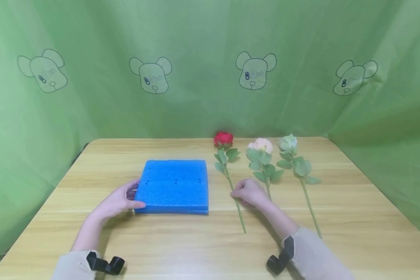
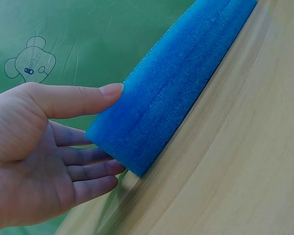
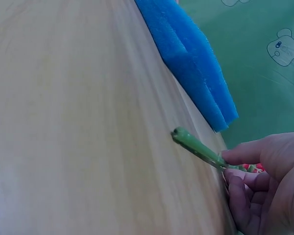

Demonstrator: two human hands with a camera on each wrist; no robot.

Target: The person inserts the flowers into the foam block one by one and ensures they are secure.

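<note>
A blue foam block point(image 1: 175, 182) with several small holes in its top lies left of centre on the table. My left hand point(image 1: 120, 200) is at its near left corner. In the left wrist view, the straight thumb point(image 2: 95, 98) touches the block's edge, while the other fingers reach along its end, some tips hidden behind it. Right of the block lies a red rose point(image 1: 223, 139) with a long green stem, its bloom toward the back. Thumb and forefinger of my right hand point(image 1: 250, 192) pinch that stem point(image 3: 198, 149) partway down, near the tabletop.
A pale pink rose point(image 1: 261, 145) and a pale green rose point(image 1: 288, 143) lie to the right, blooms at the back; my right hand and forearm cover part of the pink one's stem. A green curtain point(image 1: 203, 109) with mouse-head drawings hangs behind the wooden table point(image 1: 182, 249).
</note>
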